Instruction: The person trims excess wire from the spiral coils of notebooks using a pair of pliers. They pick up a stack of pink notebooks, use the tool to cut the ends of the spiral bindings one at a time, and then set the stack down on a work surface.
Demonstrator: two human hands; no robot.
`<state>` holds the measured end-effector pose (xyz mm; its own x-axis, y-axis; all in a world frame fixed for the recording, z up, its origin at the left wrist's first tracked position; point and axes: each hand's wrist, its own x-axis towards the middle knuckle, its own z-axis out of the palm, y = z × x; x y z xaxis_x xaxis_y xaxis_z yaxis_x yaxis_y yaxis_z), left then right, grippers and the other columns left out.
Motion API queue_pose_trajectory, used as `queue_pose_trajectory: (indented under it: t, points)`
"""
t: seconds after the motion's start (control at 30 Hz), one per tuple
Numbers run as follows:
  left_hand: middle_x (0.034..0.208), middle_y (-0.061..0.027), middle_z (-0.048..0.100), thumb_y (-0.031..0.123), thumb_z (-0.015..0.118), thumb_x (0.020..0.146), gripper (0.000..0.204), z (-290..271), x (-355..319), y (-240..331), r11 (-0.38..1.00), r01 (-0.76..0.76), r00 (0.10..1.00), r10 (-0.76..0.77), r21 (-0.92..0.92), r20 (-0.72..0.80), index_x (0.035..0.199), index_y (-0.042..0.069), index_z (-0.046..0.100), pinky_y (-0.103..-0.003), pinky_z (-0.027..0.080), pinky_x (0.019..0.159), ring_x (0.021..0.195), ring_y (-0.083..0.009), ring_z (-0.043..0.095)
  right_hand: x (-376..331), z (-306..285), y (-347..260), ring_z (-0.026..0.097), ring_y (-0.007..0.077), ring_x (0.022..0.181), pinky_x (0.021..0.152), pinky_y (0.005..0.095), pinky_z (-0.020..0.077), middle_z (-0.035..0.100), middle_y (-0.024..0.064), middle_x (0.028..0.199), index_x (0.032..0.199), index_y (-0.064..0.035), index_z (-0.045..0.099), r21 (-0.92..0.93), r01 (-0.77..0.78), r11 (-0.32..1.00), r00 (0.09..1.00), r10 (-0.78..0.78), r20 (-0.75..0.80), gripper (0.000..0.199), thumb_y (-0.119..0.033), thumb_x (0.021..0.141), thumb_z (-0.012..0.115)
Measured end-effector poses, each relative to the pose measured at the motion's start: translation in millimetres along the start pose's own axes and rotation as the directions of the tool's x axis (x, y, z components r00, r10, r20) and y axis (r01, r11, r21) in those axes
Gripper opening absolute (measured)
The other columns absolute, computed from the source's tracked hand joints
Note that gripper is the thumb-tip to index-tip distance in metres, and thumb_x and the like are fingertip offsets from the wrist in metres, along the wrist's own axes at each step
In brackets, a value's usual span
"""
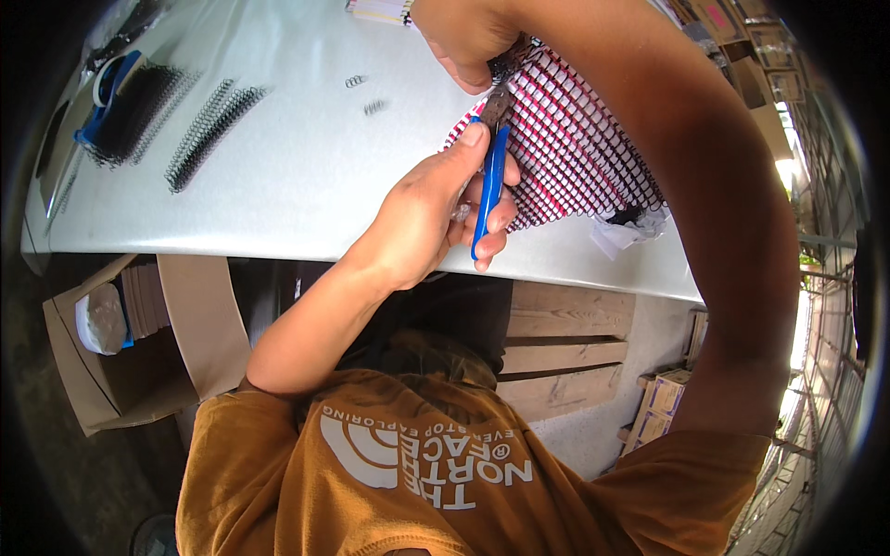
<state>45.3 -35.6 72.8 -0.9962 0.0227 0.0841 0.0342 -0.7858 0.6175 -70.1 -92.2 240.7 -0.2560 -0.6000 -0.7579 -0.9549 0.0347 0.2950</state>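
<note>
My left hand (428,206) is closed around a pair of pliers (492,181) with blue handles, its thumb pressed on the upper part. The dark metal jaws point up toward my right hand (465,44), beside a black coil end. That hand bends in from the far right with its fingers curled down; what they pinch is hidden. Under and beside both hands lies a spread of pink-and-white spiral-bound pads (570,134), their black coils packed in close rows. A scrap of crumpled white paper (630,232) lies at its near right corner.
Black plastic coils (211,134) lie in bundles on the pale table (278,199), beside a blue-and-white tape roll (113,85). Two short coil pieces (374,107) sit mid-table. An open cardboard box (204,310) stands below the left edge. Wooden slats (565,352) are below at right.
</note>
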Motion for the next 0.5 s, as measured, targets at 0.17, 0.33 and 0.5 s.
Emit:
queue_pose_trajectory:
  t: [0.17, 0.33, 0.5]
  points:
    - [0.094, -0.0179, 0.063, 0.051, 0.016, 0.096, 0.063, 20.5, -2.1, 2.7, 0.993, -0.007, 0.992, 0.022, 0.118, -0.125, 0.115, 0.000, 0.048, -0.039, 0.054, 0.075, 0.094, -0.0340, 0.063, -3.4, -3.6, -0.5, 0.062, 0.0275, 0.083, 0.075, 0.0376, 0.0478, 0.066, 0.0155, 0.094, 0.092, 0.0000, 0.069, 0.004, 0.006, 1.000, 0.999, -0.006, -0.031, 0.030, -0.025, 0.075, 0.065]
    - [0.095, -0.0174, 0.063, 0.052, 0.018, 0.096, 0.062, 22.2, 4.9, 12.5, 0.995, 0.003, 0.985, 0.014, 0.098, -0.173, 0.117, 0.002, 0.048, -0.042, 0.052, 0.079, 0.096, -0.0345, 0.063, -11.8, -1.7, 0.5, 0.062, 0.0277, 0.083, 0.075, 0.0377, 0.0479, 0.066, 0.0157, 0.094, 0.092, 0.0001, 0.068, 0.002, 0.003, 1.000, 1.000, -0.003, -0.030, 0.030, -0.025, 0.075, 0.065]
    - [0.094, -0.0167, 0.063, 0.052, 0.019, 0.096, 0.061, 23.3, -3.5, 10.0, 0.993, 0.049, 0.987, -0.032, 0.107, -0.158, 0.117, 0.002, 0.049, -0.041, 0.052, 0.078, 0.094, -0.0343, 0.063, -19.2, 8.6, 4.0, 0.062, 0.0280, 0.084, 0.075, 0.0377, 0.0480, 0.066, 0.0159, 0.094, 0.092, 0.0002, 0.068, -0.006, -0.004, 1.000, 1.000, 0.004, -0.006, 0.031, -0.025, 0.075, 0.066]
